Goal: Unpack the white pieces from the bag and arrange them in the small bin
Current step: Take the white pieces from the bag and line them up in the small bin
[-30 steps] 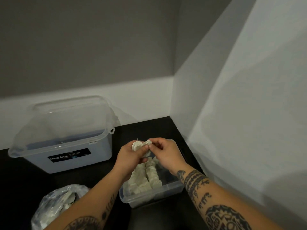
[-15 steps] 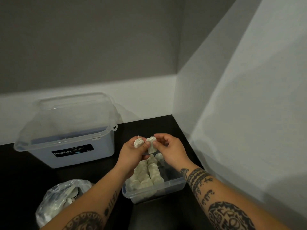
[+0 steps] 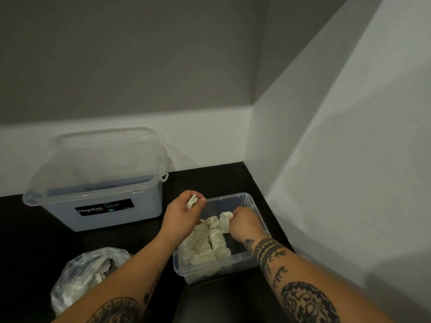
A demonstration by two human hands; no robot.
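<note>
Centrally, my right hand (image 3: 246, 223) pinches a white piece (image 3: 225, 219) at the far end of the rows (image 3: 203, 243) running lengthwise in the small bin (image 3: 235, 196), while my left hand (image 3: 180, 214), nearer the bag (image 3: 77, 276) at lower left, grips a second piece (image 3: 192, 201) above the bin's left rim.

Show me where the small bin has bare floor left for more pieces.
Bare: the strip between the rows of white pieces and the small bin's right wall, plus the far end behind the rows. Crowded: the bin's left and middle.

What looks like a black tabletop (image 3: 210, 180) sits in a corner between grey-and-white walls (image 3: 140, 66).
</note>
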